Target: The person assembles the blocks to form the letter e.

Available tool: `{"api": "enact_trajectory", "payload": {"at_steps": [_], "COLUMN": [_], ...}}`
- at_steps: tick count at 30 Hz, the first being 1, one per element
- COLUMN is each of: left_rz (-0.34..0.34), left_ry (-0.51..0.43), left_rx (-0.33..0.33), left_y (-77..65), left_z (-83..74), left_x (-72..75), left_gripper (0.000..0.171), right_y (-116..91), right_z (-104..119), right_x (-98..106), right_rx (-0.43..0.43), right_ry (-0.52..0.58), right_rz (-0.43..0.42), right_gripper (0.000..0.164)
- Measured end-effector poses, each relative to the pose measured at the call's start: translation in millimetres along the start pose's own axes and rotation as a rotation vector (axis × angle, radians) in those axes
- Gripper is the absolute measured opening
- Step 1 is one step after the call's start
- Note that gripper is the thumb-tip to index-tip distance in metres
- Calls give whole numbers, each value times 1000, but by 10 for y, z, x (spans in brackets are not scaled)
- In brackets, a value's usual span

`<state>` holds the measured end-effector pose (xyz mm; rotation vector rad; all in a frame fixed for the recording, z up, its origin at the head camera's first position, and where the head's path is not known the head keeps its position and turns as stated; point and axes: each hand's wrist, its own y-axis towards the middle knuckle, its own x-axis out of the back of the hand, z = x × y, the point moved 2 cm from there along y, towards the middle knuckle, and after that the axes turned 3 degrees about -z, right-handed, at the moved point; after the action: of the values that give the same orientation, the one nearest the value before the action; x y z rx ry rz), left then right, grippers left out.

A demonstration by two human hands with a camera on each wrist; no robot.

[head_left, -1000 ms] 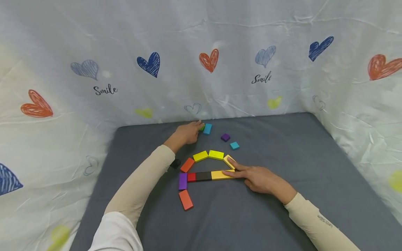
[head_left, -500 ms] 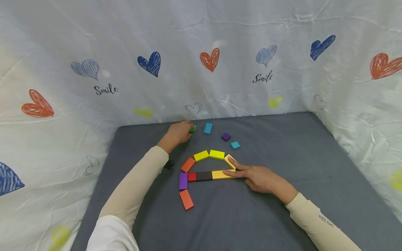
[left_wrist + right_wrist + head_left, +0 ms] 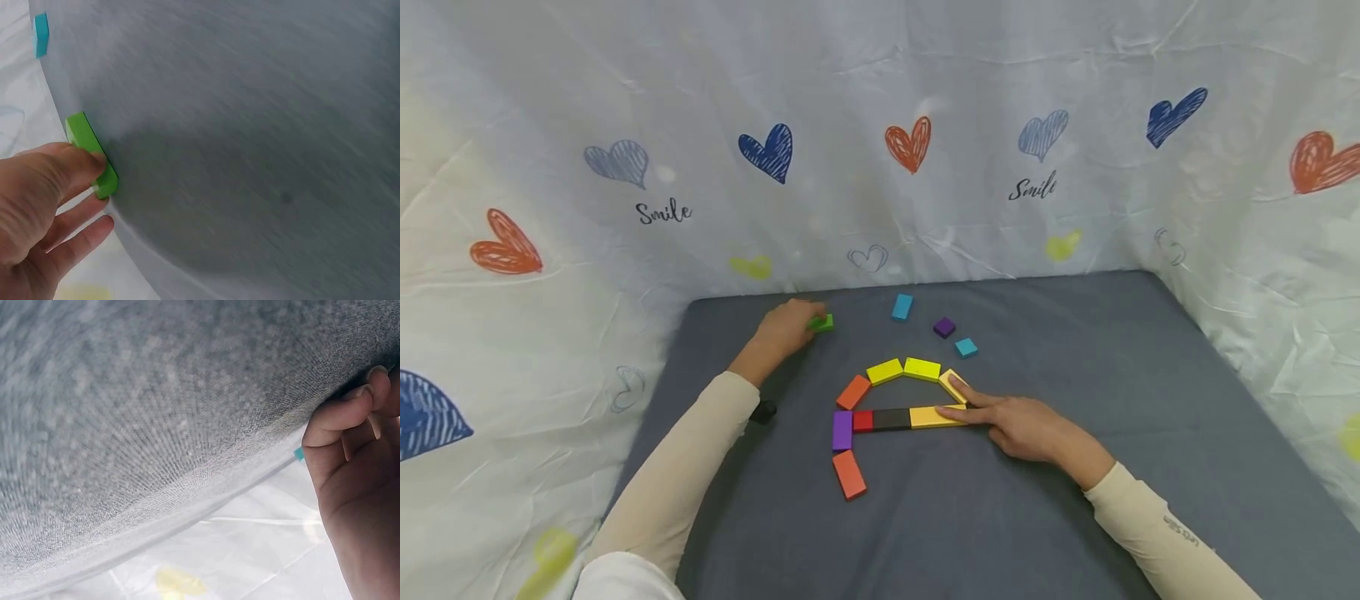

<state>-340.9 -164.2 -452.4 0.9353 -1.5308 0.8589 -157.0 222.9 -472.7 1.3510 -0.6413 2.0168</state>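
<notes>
At the far left of the table, my left hand [image 3: 785,327] pinches a green block [image 3: 823,322]. In the left wrist view its thumb lies over the green block [image 3: 84,132], with fingers behind. My right hand [image 3: 1030,429] reaches in from the right: two outstretched fingers touch the yellow block [image 3: 928,417] and the pale yellow block [image 3: 952,385], its other fingers folded under. Left of these, a black block [image 3: 891,419], a red block [image 3: 862,421] and a purple block [image 3: 842,430] continue the row. Two bright yellow blocks [image 3: 921,369] and an orange block [image 3: 853,392] form an arch above.
Another orange block [image 3: 849,475] lies below the purple one. Toward the back are a blue block [image 3: 902,307], a small dark purple block [image 3: 944,327] and a small teal block [image 3: 966,347]. A white curtain [image 3: 820,225] with printed hearts borders the grey table [image 3: 1037,525].
My left hand has carried the green block leftward along the back of the table, away from the blue block. The right hand has stayed on the yellow blocks.
</notes>
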Motion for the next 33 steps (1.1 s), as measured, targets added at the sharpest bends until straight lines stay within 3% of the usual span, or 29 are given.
{"api": "enact_trajectory", "payload": {"at_steps": [7, 14, 17, 22, 27, 33], "left_rz": [15, 42, -18, -101, -108, -56], "left_ry": [-35, -43, -100, -163, -193, -244], "left_rx": [-20, -27, -86, -222, -293, -385], "left_y": [-438, -948, -1159, -1482, -1702, -1866], "left_z": [257, 299, 175, -193, -528, -854], "left_x": [100, 141, 211, 360, 423, 414], "left_gripper": [38, 46, 45, 41, 40, 42], "right_y": [-12, -14, -12, 0, 8, 15], "right_z": [12, 19, 20, 20, 7, 3], "right_x": [2, -5, 4, 22, 4, 1], "right_rx": [11, 12, 11, 17, 7, -3], "right_ry": [3, 3, 0, 1, -11, -13], "right_rz": [-17, -14, -18, -16, 1, 9], "right_gripper": [83, 82, 83, 83, 82, 82]}}
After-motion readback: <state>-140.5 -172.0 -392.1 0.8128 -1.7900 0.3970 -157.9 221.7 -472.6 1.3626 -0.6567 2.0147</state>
